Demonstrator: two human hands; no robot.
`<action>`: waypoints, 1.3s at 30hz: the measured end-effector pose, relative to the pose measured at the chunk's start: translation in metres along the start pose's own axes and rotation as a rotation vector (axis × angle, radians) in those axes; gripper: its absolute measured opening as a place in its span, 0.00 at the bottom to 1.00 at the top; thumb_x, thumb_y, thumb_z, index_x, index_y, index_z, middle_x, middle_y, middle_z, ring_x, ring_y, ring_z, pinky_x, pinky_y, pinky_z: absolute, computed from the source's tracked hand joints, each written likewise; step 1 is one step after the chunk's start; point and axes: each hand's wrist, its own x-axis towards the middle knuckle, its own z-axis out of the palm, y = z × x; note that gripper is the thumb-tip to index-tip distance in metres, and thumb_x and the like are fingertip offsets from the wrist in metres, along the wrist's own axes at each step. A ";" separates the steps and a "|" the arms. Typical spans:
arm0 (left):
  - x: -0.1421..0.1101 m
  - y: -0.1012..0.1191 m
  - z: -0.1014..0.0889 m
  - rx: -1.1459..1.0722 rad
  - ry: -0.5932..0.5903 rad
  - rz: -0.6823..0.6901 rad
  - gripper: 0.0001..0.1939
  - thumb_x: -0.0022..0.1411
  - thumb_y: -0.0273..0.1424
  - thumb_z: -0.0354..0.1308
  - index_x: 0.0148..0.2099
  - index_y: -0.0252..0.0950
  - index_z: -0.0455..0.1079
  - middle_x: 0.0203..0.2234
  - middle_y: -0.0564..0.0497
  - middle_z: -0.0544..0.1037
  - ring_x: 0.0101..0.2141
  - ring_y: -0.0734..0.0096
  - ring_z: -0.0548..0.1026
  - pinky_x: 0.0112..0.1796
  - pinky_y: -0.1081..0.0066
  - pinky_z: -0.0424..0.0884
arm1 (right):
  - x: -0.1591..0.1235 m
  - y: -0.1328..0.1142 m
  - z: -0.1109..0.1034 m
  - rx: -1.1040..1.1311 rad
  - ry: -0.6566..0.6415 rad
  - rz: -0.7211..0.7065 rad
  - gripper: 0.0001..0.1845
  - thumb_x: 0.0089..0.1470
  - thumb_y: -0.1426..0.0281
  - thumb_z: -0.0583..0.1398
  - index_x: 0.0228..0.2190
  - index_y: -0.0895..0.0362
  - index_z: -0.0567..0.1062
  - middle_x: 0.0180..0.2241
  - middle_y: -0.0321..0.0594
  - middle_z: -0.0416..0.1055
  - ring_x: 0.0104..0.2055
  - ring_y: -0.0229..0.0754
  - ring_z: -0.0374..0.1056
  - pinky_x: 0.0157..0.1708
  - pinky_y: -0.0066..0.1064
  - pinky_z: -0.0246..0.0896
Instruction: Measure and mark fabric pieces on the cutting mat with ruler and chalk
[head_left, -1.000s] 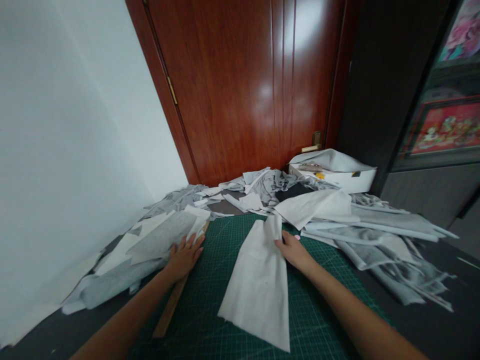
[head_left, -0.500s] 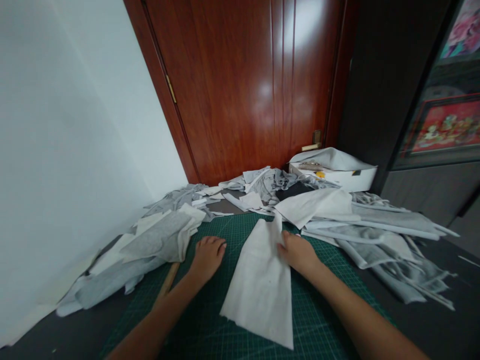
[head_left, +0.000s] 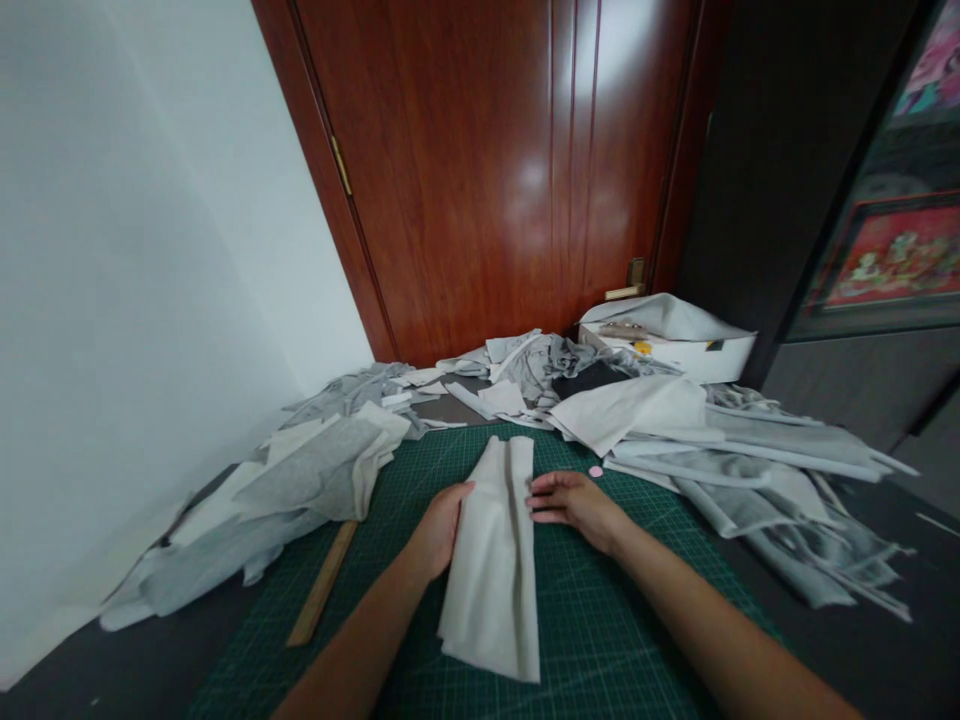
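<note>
1. Mat (head_left: 607, 620), green, with a pale printed grid; lies flat on a dark surface (head_left: 847, 655) and carries the piece being handled.
2. Cloth piece (head_left: 487, 570), off-white, one; at the middle of the mat, between both hands. Narrower at its far end, wider at the near end, with a lengthwise fold along its right side.
3. Left hand (head_left: 437, 530), bare; thumb on top of the cloth's left edge, remaining fingers largely hidden, gripping that edge.
4. Right hand (head_left: 574, 507), bare; fingers loosely extended and slightly parted, tips at the folded right edge of the cloth.
5. Wooden strip (head_left: 322, 590), flat and straight; slanted on the left part of the mat, far end running under fabric.
6. Left pile (head_left: 307, 475), grey and off-white fabric pieces, overlapping; partly on the mat, near the wall.
7. Right pile (head_left: 757, 500), grey and white fabric, layered, strips hanging loose at its right end; a white piece (head_left: 637, 415) on top.
8. Pink disc (head_left: 595, 471), small; on the mat, beyond the right hand, just beside the right pile.
9. Scraps (head_left: 521, 375), grey and white, crumpled; beyond the mat's far edge.
10. Box (head_left: 705, 362), white, grey sheet (head_left: 667, 315) over its top.
11. Wall (head_left: 150, 220), white, at left.
12. Door (head_left: 465, 180), reddish-brown wood, gold-coloured handle (head_left: 624, 292).
</note>
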 end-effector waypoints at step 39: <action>0.004 0.001 -0.044 1.453 0.319 0.638 0.25 0.63 0.33 0.48 0.62 0.38 0.58 0.61 0.42 0.61 0.62 0.57 0.56 0.60 0.53 0.52 | -0.017 -0.028 -0.001 -0.572 0.209 -0.587 0.13 0.55 0.62 0.55 0.38 0.56 0.71 0.35 0.42 0.72 0.35 0.43 0.68 0.36 0.34 0.65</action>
